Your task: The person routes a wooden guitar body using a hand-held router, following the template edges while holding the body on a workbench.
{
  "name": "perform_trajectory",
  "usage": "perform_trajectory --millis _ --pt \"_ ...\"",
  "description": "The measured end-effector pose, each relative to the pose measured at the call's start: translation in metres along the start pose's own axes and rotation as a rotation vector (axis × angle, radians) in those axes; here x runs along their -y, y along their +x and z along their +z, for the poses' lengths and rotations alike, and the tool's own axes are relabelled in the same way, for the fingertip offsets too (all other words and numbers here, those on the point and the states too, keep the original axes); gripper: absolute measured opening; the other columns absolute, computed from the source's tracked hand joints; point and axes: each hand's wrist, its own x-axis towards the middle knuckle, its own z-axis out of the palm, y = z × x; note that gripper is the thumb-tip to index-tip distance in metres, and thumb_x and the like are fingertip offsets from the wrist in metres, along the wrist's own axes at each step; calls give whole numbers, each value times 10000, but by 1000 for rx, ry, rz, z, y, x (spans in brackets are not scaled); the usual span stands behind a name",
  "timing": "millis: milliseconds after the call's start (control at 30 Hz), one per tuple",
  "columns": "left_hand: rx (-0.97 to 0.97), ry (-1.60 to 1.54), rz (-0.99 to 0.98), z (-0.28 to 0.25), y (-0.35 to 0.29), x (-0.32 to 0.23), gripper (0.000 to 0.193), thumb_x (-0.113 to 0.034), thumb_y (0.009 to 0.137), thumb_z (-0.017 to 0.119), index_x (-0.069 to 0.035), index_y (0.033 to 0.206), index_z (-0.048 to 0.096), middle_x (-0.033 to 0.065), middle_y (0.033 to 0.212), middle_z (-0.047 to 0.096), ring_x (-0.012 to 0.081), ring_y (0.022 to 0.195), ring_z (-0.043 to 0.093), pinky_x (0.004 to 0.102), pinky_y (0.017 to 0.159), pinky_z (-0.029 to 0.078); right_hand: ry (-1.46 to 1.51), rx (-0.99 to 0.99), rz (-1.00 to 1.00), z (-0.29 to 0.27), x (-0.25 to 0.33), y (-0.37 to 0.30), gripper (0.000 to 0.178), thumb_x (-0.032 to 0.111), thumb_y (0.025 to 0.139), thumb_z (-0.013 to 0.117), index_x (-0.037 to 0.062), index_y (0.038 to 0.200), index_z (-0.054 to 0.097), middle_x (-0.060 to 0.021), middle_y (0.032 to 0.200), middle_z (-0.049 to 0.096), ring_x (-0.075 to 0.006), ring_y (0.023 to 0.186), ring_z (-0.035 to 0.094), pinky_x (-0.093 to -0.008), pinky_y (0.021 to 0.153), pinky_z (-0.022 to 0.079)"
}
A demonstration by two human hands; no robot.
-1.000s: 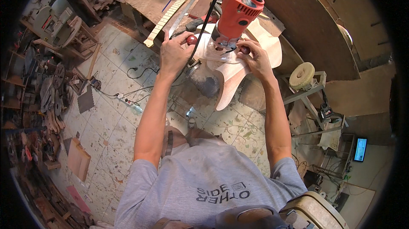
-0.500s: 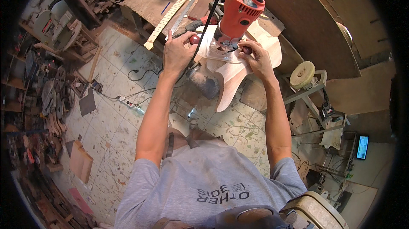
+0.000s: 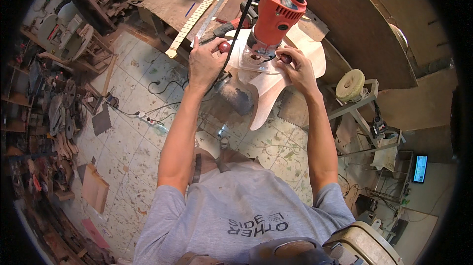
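An orange-red handheld router (image 3: pixel 279 16) stands upright on its clear base plate (image 3: pixel 254 64). Beneath it lies a pale wooden guitar body (image 3: pixel 266 90) with a curved horn jutting toward me over the table's edge. My left hand (image 3: pixel 204 63) is closed round a dark red ball knob (image 3: pixel 224 47) left of the router. On the other side my right hand (image 3: pixel 298 69) pinches a second knob (image 3: pixel 286 58). A black power cord (image 3: pixel 238 31) runs down from the top, passing close by my left hand. The router's bit and the cut under the base are hard to make out.
On the wooden workbench (image 3: pixel 167 4) lie a guitar neck (image 3: pixel 192 24), a metal ruler (image 3: pixel 211 17) and a red-and-black power tool (image 3: pixel 230 27). A round yellowish pad (image 3: pixel 350 85) sits on a stand at right. Cables and a power strip (image 3: pixel 146 117) lie on the tiled floor.
Almost nothing differs. Both hands keep their grip on the knobs, and the router stays in the same place on the guitar body.
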Motion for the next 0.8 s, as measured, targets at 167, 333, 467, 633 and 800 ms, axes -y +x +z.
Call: perform_trajectory --millis 167,333,467,633,800 --pt "0 17 -28 -2 -2 3 275 -227 901 816 -62 1121 799 34 779 786 204 696 740 580 1308 209 26 11 -1 3 4 5 371 46 881 808 44 1246 744 -90 1286 744 -246 1235 639 -370 1057 524" --pt "-22 32 -22 -5 -6 1 290 -241 907 819 -59 1132 803 37 784 788 193 712 747 585 1310 199 25 37 -16 3 7 6 355 -32 905 780 40 1249 729 -40 1205 662 -109 1038 609 -296 983 499" --pt "-44 30 -26 -7 -12 3 298 -244 910 822 -55 1140 807 35 794 793 177 714 746 581 1314 183 19 54 -64 5 4 8 331 -38 904 779 27 1225 727 -45 1196 670 -113 1047 614 -301 980 502" --pt "-22 7 -70 -14 -17 -2 292 -231 912 820 -57 1145 806 29 796 792 167 718 746 577 1320 162 75 77 -77 9 -1 8 316 -69 913 756 6 1216 711 -52 1210 677 -121 1075 623 -301 983 510" --pt "-5 16 -93 -19 -20 -5 290 -225 913 817 -58 1150 805 30 797 791 170 718 748 552 1326 159 66 77 -67 12 -1 7 309 0 910 778 24 1214 730 -71 1230 713 -194 1158 646 -340 1006 546"
